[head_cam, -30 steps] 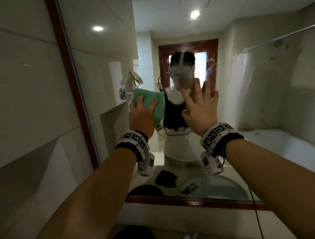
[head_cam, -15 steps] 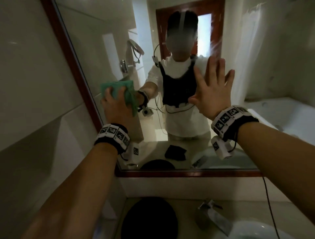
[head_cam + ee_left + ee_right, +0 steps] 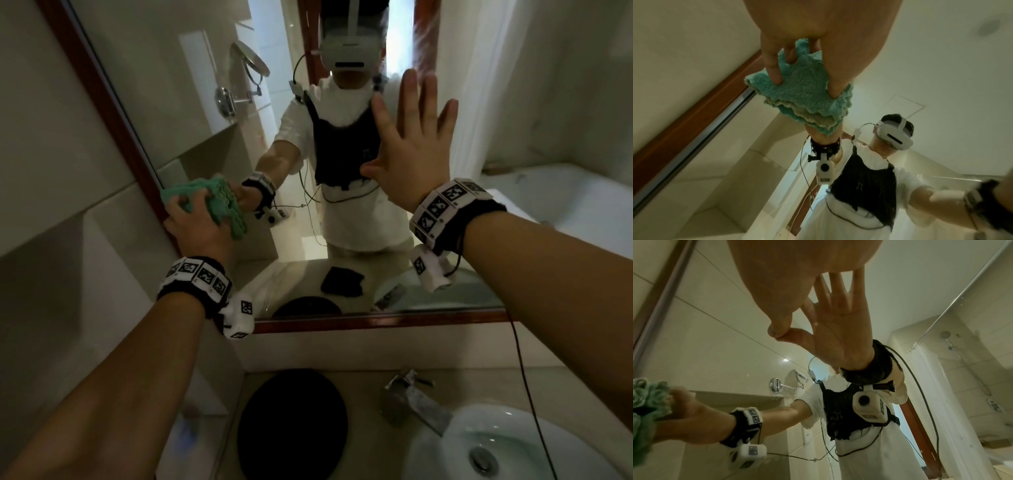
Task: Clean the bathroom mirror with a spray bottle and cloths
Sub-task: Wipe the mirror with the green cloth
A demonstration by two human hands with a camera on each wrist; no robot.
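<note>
Bathroom vanity, pale tiled walls, wood-framed mirror (image 3: pixel 445 68) above a stone counter (image 3: pixel 370 445). Teal microfibre cloth (image 3: pixel 219 202), folded in layers, sits pressed against the glass at the mirror's lower left, just beside the red-brown frame (image 3: pixel 113 113). Left hand (image 3: pixel 197 228) grips it, fingers curled over the bunched fabric; the left wrist view shows fingertips (image 3: pixel 774 76) dug into the pile and the scalloped edges hanging free below. Right hand (image 3: pixel 409 154) is flat against the glass further right and higher, fingers straight and spread, holding nothing; in the right wrist view its thumb tip meets its own reflection. Both wrists carry marker bands with small white cameras. Below the mirror: a round black object (image 3: pixel 291 428) lying on the counter, a metal tap (image 3: pixel 411 401), a white basin (image 3: pixel 513 445) at lower right. Reflected in the glass: a wall-mounted swivel shaving mirror (image 3: pixel 246 65), a white shower curtain, a bathtub, a dark cloth on the counter.
</note>
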